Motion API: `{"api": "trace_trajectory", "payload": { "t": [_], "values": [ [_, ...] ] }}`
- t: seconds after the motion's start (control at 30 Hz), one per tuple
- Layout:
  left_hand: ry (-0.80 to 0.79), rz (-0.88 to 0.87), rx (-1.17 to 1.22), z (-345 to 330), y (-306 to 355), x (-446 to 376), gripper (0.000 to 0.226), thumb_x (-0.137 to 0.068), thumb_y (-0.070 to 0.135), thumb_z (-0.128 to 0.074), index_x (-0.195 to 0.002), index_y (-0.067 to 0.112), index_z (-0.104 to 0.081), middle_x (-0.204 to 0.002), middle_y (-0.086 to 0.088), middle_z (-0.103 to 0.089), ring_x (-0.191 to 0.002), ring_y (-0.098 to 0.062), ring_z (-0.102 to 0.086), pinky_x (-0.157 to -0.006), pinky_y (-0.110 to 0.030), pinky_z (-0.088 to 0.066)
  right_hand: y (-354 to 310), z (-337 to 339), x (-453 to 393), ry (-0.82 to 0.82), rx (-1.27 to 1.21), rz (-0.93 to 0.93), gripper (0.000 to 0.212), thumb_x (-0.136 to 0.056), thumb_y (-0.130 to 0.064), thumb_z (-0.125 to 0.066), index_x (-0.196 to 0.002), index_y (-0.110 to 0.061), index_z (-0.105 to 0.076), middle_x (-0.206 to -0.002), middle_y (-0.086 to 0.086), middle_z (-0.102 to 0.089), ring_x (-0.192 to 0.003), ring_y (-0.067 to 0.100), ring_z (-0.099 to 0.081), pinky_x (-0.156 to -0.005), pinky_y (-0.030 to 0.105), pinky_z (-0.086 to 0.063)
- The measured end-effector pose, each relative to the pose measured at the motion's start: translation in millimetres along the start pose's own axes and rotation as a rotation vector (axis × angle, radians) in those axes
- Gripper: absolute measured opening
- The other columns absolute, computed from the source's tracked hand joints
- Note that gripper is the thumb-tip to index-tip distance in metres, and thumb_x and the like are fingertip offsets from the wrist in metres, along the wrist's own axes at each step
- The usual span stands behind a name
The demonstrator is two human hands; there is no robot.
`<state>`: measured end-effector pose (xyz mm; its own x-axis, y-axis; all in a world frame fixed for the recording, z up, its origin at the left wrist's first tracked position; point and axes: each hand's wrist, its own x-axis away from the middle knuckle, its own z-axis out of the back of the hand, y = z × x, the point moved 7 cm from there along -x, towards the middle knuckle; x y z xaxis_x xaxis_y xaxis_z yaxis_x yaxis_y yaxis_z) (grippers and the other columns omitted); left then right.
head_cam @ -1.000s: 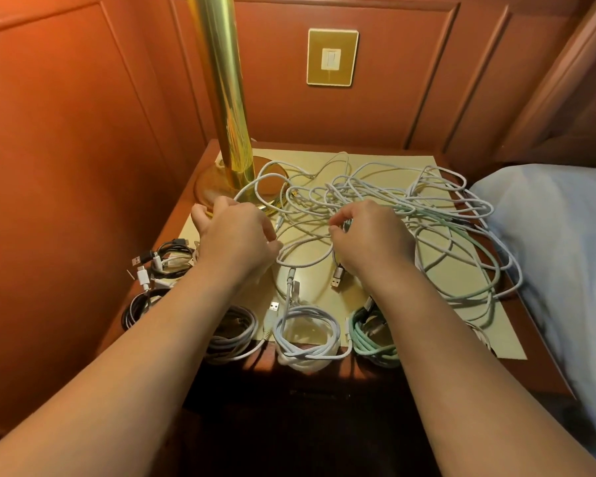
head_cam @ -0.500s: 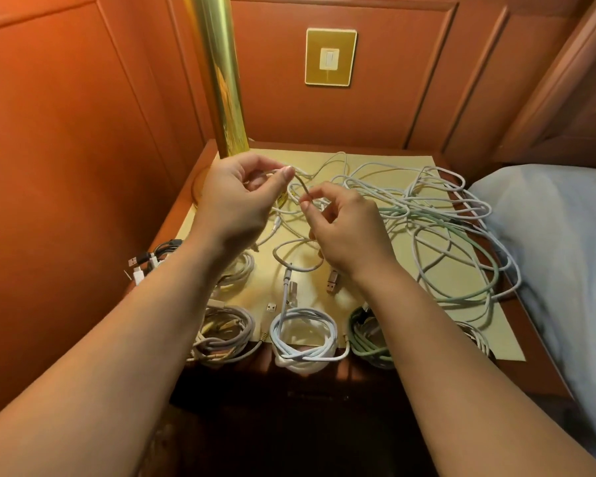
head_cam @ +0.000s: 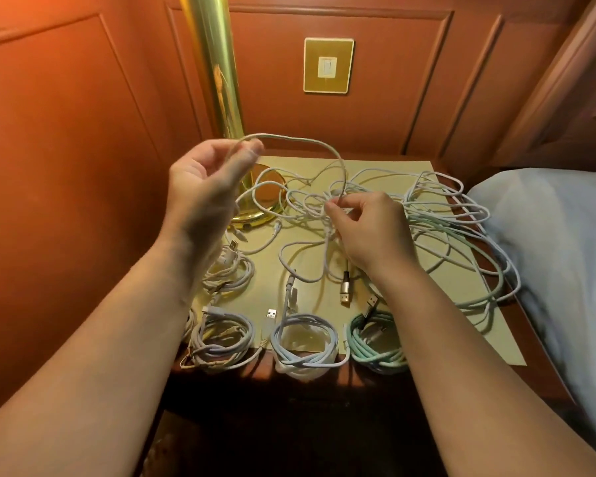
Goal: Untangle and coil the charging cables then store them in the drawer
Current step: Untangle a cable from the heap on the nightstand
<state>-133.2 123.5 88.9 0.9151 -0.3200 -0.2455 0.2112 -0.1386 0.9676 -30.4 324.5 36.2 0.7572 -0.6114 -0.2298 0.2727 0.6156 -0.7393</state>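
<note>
Above the nightstand point(head_cam: 324, 380) (coils along its front edge), both hands point(head_cam: 203, 187) pinch one white cable point(head_cam: 310, 142).

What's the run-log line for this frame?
step: untangling | left hand: holds white cable raised | right hand: pinches same cable at tangle | coils at front edge: mint coil

White cable point(head_cam: 303, 141) arched above tangled white and mint cables point(head_cam: 437, 218); coiled cables point(head_cam: 305, 339) along nightstand's front edge.
</note>
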Motion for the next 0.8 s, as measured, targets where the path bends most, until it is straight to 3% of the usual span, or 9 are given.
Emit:
{"api": "trace_trajectory", "payload": {
  "t": [0.07,0.13,0.27,0.33,0.4,0.47,0.53,0.7,0.8],
  "values": [
    [-0.083,-0.015,-0.115,-14.2,-7.4,3.1,0.024,-0.090,0.018,-0.078,-0.109,0.006,-0.070,-0.062,0.017,-0.064,-0.057,0.004,-0.059,-0.063,-0.015,-0.050,-7.4,0.4,1.6,-0.021,-0.239,-0.008,0.023,-0.102,-0.039,-0.063,-0.097,-0.023,-0.078,-0.080,-0.005,-0.072,-0.064,0.014,-0.065,-0.054,0.034,-0.053],
    [-0.176,-0.020,-0.260,-28.4,-16.4,7.0,0.029,-0.086,0.017,-0.082,-0.112,0.010,-0.071,-0.059,0.021,-0.061,-0.056,0.002,-0.058,-0.064,-0.013,-0.050,-13.7,1.7,2.0,-0.067,-0.502,-0.070,0.024,-0.107,-0.035,-0.057,-0.097,-0.021,-0.075,-0.086,-0.005,-0.072,-0.061,0.011,-0.064,-0.046,0.028,-0.049],
    [-0.204,-0.081,-0.492,-42.6,-26.2,12.9,0.035,-0.081,0.028,-0.087,-0.114,0.021,-0.076,-0.102,0.013,-0.073,-0.093,-0.001,-0.067,-0.075,-0.007,-0.050,-23.5,7.8,2.8,-0.182,-0.833,-0.119,0.029,-0.111,-0.030,-0.047,-0.098,-0.019,-0.071,-0.082,-0.008,-0.068,-0.061,0.011,-0.058,-0.045,0.022,-0.035],
    [-0.182,-0.102,-0.495,-45.1,-29.3,12.2,0.032,-0.082,0.032,-0.086,-0.111,0.021,-0.079,-0.101,0.009,-0.075,-0.092,-0.006,-0.069,-0.076,-0.020,-0.057,-26.1,7.6,6.8,-0.260,-0.935,-0.140,0.030,-0.111,-0.031,-0.046,-0.098,-0.017,-0.070,-0.082,-0.007,-0.067,-0.062,0.011,-0.056,-0.049,0.024,-0.032],
    [-0.130,-0.128,-0.514,-44.3,-30.3,9.9,0.023,-0.087,0.035,-0.082,-0.106,0.022,-0.081,-0.088,0.003,-0.076,-0.079,-0.019,-0.067,-0.067,-0.036,-0.057,-28.9,8.1,10.5,-0.317,-1.010,-0.143,0.029,-0.109,-0.031,-0.048,-0.100,-0.017,-0.071,-0.084,-0.006,-0.068,-0.064,0.011,-0.055,-0.052,0.025,-0.031],
    [-0.105,-0.149,-0.480,-44.0,-29.5,7.9,0.018,-0.092,0.032,-0.077,-0.104,0.019,-0.082,-0.081,0.002,-0.075,-0.070,-0.017,-0.064,-0.059,-0.034,-0.050,-30.6,10.7,11.0,-0.328,-1.015,-0.107,0.021,-0.106,-0.027,-0.055,-0.107,-0.016,-0.073,-0.091,-0.005,-0.072,-0.066,0.010,-0.055,-0.053,0.025,-0.031],
    [-0.100,-0.136,-0.390,-42.9,-26.6,7.0,0.016,-0.094,0.025,-0.075,-0.104,0.015,-0.081,-0.083,0.004,-0.077,-0.072,-0.007,-0.065,-0.063,-0.025,-0.049,-30.3,10.3,10.5,-0.326,-0.959,-0.054,0.017,-0.100,-0.019,-0.064,-0.115,-0.018,-0.072,-0.099,-0.003,-0.075,-0.068,0.010,-0.055,-0.051,0.022,-0.032],
    [-0.110,-0.093,-0.209,-38.5,-17.3,7.6,0.015,-0.096,0.019,-0.072,-0.105,0.011,-0.080,-0.092,-0.002,-0.079,-0.092,-0.020,-0.074,-0.079,-0.033,-0.060,-23.4,-16.8,14.1,-0.302,-0.742,-0.042,0.022,-0.094,-0.013,-0.075,-0.115,-0.018,-0.071,-0.100,0.005,-0.078,-0.063,0.010,-0.061,-0.046,0.023,-0.041],
    [-0.120,-0.029,-0.067,-38.0,-7.6,9.0,0.023,-0.097,0.018,-0.069,-0.110,0.001,-0.076,-0.075,0.005,-0.077,-0.071,-0.001,-0.068,-0.068,-0.018,-0.053,-19.8,-31.8,15.5,-0.282,-0.652,-0.108,0.034,-0.094,-0.016,-0.076,-0.126,-0.027,-0.067,-0.101,0.005,-0.078,-0.063,0.010,-0.067,-0.047,0.024,-0.046]
  ]
}}
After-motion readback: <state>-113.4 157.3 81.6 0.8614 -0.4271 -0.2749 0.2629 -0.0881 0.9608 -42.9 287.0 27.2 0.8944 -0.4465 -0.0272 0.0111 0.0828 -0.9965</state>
